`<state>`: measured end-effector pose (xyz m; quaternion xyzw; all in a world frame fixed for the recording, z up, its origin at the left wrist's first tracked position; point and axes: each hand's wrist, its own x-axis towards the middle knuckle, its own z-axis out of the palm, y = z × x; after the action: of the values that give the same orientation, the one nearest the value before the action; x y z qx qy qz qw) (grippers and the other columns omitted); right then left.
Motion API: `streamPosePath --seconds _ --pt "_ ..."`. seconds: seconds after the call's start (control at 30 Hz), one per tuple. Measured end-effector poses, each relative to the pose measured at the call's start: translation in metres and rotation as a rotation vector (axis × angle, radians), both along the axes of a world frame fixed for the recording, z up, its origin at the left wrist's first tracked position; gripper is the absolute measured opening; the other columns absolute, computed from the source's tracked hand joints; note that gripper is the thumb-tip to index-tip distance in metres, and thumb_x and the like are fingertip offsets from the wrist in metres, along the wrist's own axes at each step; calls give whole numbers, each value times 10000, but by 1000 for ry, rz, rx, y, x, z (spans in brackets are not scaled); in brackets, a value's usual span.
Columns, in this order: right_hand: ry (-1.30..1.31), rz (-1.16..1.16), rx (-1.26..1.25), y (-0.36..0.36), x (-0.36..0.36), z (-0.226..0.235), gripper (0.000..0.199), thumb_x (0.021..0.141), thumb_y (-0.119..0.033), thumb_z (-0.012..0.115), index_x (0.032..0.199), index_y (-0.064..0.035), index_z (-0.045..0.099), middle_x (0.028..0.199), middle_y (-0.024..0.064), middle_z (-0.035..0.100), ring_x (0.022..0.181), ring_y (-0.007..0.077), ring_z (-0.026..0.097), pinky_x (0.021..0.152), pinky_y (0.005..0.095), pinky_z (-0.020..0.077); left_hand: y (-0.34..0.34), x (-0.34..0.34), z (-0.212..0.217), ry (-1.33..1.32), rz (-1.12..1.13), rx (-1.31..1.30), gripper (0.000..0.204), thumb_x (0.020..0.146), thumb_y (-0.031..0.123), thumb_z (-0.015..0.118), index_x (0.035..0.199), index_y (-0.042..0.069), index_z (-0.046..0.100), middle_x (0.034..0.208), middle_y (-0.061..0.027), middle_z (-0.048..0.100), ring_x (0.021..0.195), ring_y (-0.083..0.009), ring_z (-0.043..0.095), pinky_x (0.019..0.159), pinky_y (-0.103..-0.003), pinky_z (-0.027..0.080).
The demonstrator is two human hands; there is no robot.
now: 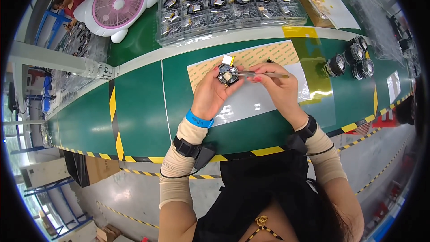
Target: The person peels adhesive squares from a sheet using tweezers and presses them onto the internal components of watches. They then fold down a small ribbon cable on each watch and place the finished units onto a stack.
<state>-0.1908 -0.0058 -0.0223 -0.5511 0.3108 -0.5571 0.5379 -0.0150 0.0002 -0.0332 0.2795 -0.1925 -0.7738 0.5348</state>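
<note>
My left hand [209, 93] is closed around a small round black electronic assembly [228, 74], holding it by the rim with its inner side facing up. A white battery pouch [228, 59] with a yellow edge sticks out at its top. Between the fingers of my right hand [278, 85] is a pair of metal tweezers [264, 75], lying nearly level. Their tips reach over the middle of the assembly; whether they grip anything there is too small to tell. Below both hands lies a sheet of tan adhesive backing [200, 72] with a pale, glossy sheet.
Stacked clear trays [165, 38] of similar round parts stand at the back. To their left is a pink and white fan [117, 6]. Several black round units [336, 65] sit on the right. Striped tape [268, 151] marks the bench's front edge. Another person [74, 1] is at far left.
</note>
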Motion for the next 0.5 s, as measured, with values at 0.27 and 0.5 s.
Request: streamPosePath --seconds 0.27,0.5 --pt "20 12 129 -4 -2 -1 169 849 20 498 995 89 551 888 138 586 776 220 623 706 289 520 -2 4 -3 51 -43 12 405 929 194 265 1227 -75 318 1148 -232 490 1057 -285 511 935 -372 436" --pt "-346 -90 478 -19 -12 2 282 872 -48 491 1132 59 472 911 128 577 783 215 621 779 324 507 -4 3 -10 59 -51 29 410 926 196 262 1246 -57 302 1178 -235 469 1096 -299 488 928 -384 439"
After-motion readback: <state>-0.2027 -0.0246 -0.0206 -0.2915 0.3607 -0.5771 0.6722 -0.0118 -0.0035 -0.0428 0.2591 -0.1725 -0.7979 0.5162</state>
